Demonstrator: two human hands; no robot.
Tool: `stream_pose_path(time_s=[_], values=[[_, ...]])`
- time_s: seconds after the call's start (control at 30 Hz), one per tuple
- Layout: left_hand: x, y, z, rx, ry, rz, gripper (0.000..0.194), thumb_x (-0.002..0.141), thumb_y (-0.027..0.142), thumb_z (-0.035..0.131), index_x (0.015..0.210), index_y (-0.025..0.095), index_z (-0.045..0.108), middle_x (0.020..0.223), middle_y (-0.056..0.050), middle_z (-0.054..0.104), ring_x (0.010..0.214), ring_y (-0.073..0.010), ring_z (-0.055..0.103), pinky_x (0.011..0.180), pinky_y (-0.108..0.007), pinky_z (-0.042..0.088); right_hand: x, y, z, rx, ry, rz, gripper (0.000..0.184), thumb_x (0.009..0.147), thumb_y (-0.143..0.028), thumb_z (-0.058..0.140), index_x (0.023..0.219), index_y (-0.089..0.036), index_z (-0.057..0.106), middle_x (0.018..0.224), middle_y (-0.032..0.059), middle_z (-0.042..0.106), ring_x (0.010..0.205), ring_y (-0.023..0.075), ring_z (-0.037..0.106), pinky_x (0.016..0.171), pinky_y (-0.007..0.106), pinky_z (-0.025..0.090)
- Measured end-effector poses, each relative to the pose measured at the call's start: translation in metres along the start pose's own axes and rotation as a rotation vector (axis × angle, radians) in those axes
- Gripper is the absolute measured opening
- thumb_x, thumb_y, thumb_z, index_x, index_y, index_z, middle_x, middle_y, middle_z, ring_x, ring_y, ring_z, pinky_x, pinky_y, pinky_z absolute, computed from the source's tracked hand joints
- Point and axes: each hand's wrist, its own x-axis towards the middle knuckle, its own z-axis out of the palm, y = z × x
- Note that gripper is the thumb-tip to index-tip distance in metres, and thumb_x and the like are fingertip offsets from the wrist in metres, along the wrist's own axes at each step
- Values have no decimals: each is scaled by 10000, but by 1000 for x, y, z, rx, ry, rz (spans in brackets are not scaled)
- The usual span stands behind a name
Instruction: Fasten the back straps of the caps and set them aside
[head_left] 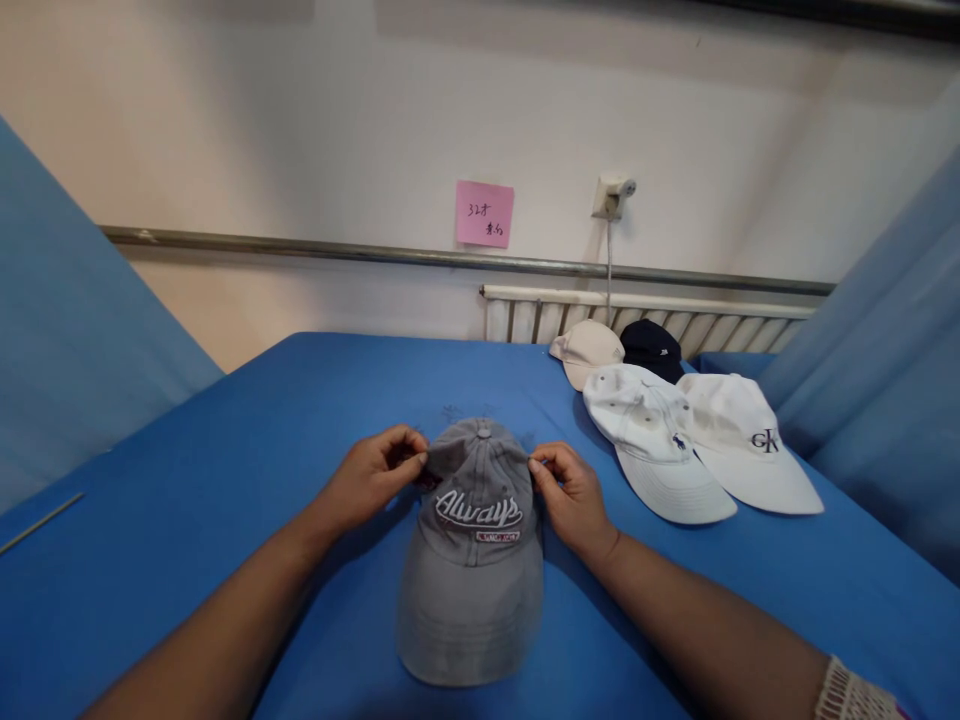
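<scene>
A grey baseball cap point(469, 570) with "Always" lettering across its front is in the middle of the view, over a blue-covered table point(225, 440). Its brim points toward me and looks slightly blurred. My left hand point(375, 470) pinches the left side of the crown between thumb and fingers. On the opposite side, my right hand point(571, 492) grips the crown's edge the same way. The back of the cap is hidden behind its crown.
To the right lie a white cap with a small horse logo point(652, 440), a white lettered cap point(746, 440), a cream cap point(589, 350) and a dark navy cap point(651, 345). A thin stick point(41, 522) rests at far left. Blue curtains point(892, 310) hang at both sides.
</scene>
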Motion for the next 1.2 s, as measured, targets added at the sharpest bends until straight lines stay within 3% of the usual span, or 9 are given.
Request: stream_pose_path(time_s=[0.1, 0.13, 0.23, 0.33, 0.43, 0.8, 0.93, 1.1, 1.2], values=[[-1, 4, -4, 205, 233, 77, 169, 783, 344, 601, 843, 186, 598, 756, -17, 667, 675, -166, 638, 649, -295, 517, 0, 5, 1, 18, -3, 48, 128, 896, -282, 521, 863, -196, 609, 783, 4, 582, 651, 130, 531, 584, 240, 425], [-3, 7, -6, 272, 242, 94, 167, 786, 346, 595, 830, 186, 603, 751, -15, 663, 670, -162, 626, 636, -281, 501, 0, 7, 2, 31, -6, 72, 128, 895, -288, 520, 866, -196, 604, 754, -3, 575, 634, 129, 525, 572, 237, 421], [-10, 16, -7, 398, -40, 68, 182, 814, 357, 563, 797, 191, 635, 690, -4, 655, 625, -158, 601, 587, -257, 463, 0, 11, 3, 61, -24, 131, 132, 891, -304, 519, 871, -196, 592, 681, -24, 552, 595, 125, 511, 546, 230, 412], [-15, 17, 0, 439, -296, 52, 194, 811, 321, 555, 909, 213, 683, 816, -19, 712, 739, -187, 644, 664, -271, 483, -1, 12, 4, 55, -39, 140, 134, 886, -308, 522, 870, -194, 592, 657, -28, 550, 587, 125, 509, 539, 227, 412], [-14, 9, 10, 466, -325, 32, 231, 796, 278, 538, 956, 217, 692, 906, -35, 734, 822, -213, 663, 715, -288, 486, -2, 11, 6, 33, -62, 136, 138, 887, -308, 518, 866, -195, 594, 646, -26, 550, 586, 127, 508, 530, 224, 406], [-3, 12, 36, 843, -371, 104, 157, 772, 213, 525, 712, 197, 669, 713, -56, 700, 626, -202, 615, 544, -267, 339, -2, 8, 8, -2, -93, 97, 119, 870, -283, 533, 831, -191, 598, 735, -3, 595, 648, 137, 540, 592, 239, 430], [-5, 7, 30, 834, -291, 138, 134, 789, 217, 516, 708, 195, 620, 678, -29, 660, 589, -175, 580, 536, -262, 338, -2, 7, 6, -11, -64, 93, 120, 877, -281, 529, 837, -191, 599, 731, -4, 596, 649, 137, 535, 587, 237, 425], [-9, 3, 13, 505, 66, 205, 191, 881, 348, 495, 832, 201, 608, 768, -17, 675, 702, -174, 617, 645, -268, 452, 1, 11, 2, 34, 98, 88, 150, 903, -319, 513, 888, -196, 598, 767, 7, 607, 686, 145, 547, 627, 247, 448], [-8, 2, 15, 373, 159, 198, 209, 883, 386, 515, 862, 198, 603, 806, -25, 686, 751, -182, 638, 698, -279, 481, 4, 13, 1, 54, 144, 101, 164, 900, -337, 522, 891, -196, 606, 771, 7, 614, 696, 148, 554, 643, 251, 453]])
